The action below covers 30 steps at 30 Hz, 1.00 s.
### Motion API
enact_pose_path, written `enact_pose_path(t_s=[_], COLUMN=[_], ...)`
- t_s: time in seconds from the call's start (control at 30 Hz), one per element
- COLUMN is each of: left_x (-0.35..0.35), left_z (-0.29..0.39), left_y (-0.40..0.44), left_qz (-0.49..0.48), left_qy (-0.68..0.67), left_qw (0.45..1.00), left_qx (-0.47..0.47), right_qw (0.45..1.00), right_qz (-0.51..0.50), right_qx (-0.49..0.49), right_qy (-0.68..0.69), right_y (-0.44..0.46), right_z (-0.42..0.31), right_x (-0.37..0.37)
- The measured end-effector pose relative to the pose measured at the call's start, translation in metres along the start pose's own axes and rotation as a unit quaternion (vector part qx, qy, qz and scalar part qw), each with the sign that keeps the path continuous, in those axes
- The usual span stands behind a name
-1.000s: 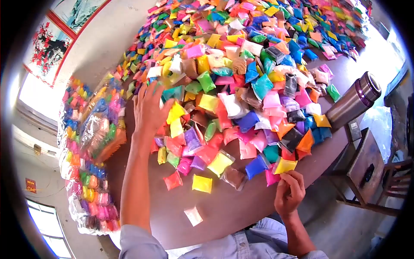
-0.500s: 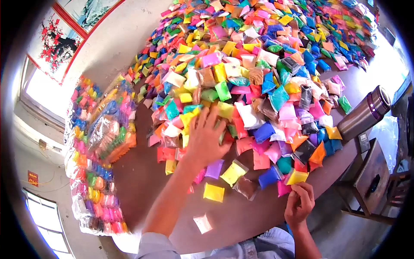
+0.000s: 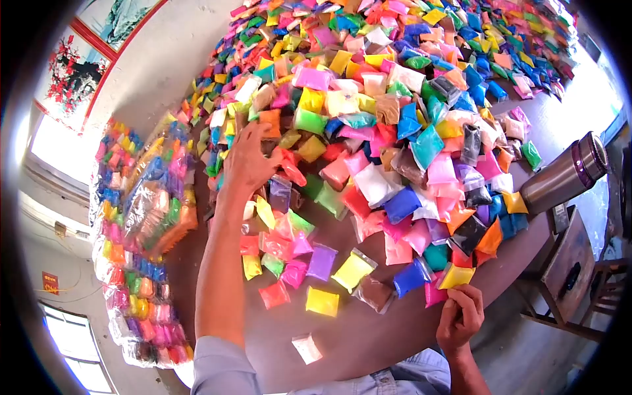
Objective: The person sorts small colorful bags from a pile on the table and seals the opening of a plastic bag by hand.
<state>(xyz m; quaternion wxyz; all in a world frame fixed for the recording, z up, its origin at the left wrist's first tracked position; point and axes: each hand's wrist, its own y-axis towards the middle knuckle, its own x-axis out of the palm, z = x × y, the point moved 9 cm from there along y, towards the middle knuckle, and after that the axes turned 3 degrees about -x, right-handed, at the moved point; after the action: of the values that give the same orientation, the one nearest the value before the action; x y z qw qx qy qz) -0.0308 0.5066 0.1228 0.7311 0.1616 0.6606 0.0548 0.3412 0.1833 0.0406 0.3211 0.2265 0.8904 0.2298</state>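
Observation:
My left hand [image 3: 249, 158] reaches into the left side of a big heap of small coloured packets [image 3: 388, 108]. Its fingers are spread, with an orange packet [image 3: 269, 123] at the fingertips and a red packet [image 3: 291, 167] beside the thumb. Low on the right, my right hand [image 3: 461, 315] has its fingers pinched at the lower edge of a yellow packet [image 3: 457, 276]. Between the hands lie a purple packet [image 3: 322, 262], a yellow packet [image 3: 322, 301] and a brown packet [image 3: 373, 293]. Nearest my body is a pale packet [image 3: 307, 348].
Clear bags of coloured packets [image 3: 141, 263] line the table's left side. A steel flask [image 3: 565, 172] stands at the right edge of the brown table [image 3: 368, 336]. Beyond it is a wooden stool [image 3: 565, 270]. Framed pictures [image 3: 76, 79] hang on the left wall.
My left hand first swept toward me over the heap, then moved back up and left. Packets beneath it have shifted, and several now lie looser at the front. My right hand keeps its pinch.

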Motion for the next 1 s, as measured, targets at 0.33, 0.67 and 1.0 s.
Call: enact_pose_path(t_s=[0.33,0.67,1.0], left_x=[-0.017,-0.044,0.032], left_z=[-0.024,0.233,0.284], left_y=[-0.074,-0.123,-0.014], left_qz=[-0.101,-0.031,0.057], left_qy=[-0.129,-0.079,0.017], left_qw=[0.982,0.950,0.956], left_qx=[-0.097,0.301,0.287], right_qw=[1.000,0.996,0.996], right_qz=[0.012,0.012,0.018], right_qx=[0.003,0.048,0.041], right_qy=[0.029,0.070,0.077], right_y=[-0.002,-0.007,-0.001], right_z=[0.003,0.011,0.010], right_x=[-0.004,-0.004,-0.006])
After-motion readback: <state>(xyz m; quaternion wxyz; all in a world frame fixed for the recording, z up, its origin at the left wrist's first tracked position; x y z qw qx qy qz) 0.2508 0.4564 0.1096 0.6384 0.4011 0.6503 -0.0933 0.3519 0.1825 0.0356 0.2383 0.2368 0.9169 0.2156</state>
